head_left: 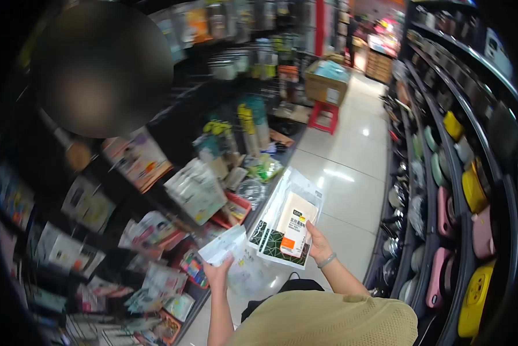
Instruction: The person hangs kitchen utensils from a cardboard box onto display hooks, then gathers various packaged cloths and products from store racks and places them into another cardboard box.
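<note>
My right hand (320, 242), with a grey band at the wrist, is closed on the right edge of some flat plastic packages (293, 222). The front one has a cream panel with printed characters, an orange patch and a dark green patterned base. At least one more clear package sits behind it. My left hand (217, 272) grips the lower edge of a pale, partly clear plastic packet (227, 245), its thumb on top. The packet's contents are too blurred to name. Both hands are in front of my body, the packages side by side and close together.
Hanging packaged goods fill the rack on the left, with a red tray (236, 210) low on its shelf. Shelves of pans and yellow and pink cookware (475, 184) line the right. A cardboard box (326, 85) on a red stool (323, 117) stands up the tiled aisle (351, 173).
</note>
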